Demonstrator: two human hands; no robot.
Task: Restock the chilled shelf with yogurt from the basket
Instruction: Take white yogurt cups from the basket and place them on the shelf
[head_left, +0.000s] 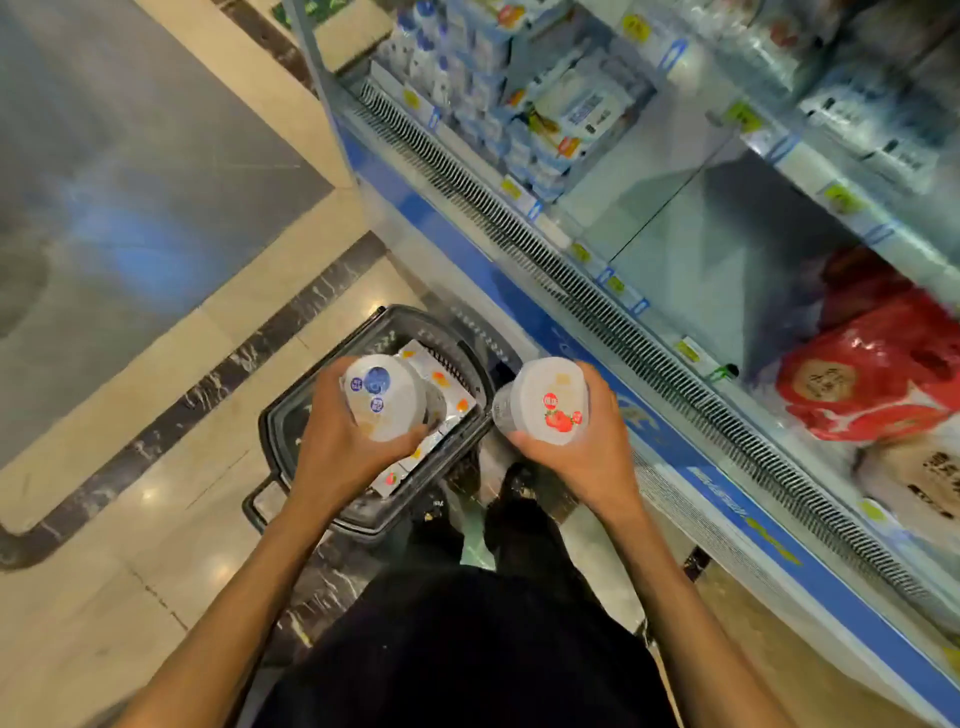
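Pretty plain outfit tbh: only black is worn, with a loose black top (467, 649) seen across the bottom of the view and black trousers (524, 540) running down to what looks like a dark shoe (515, 480). The left forearm (249, 597) and right forearm (685, 597) are left bare, same for the left hand (337, 457) and right hand (587, 457). No print or seams can be made out on the fabric.

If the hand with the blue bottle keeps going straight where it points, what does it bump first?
Probably the fridge's blue front edge. The left hand, holding the blue-label bottle, points across the basket toward it. Height is hard to judge, so it might catch the basket's far rim first.
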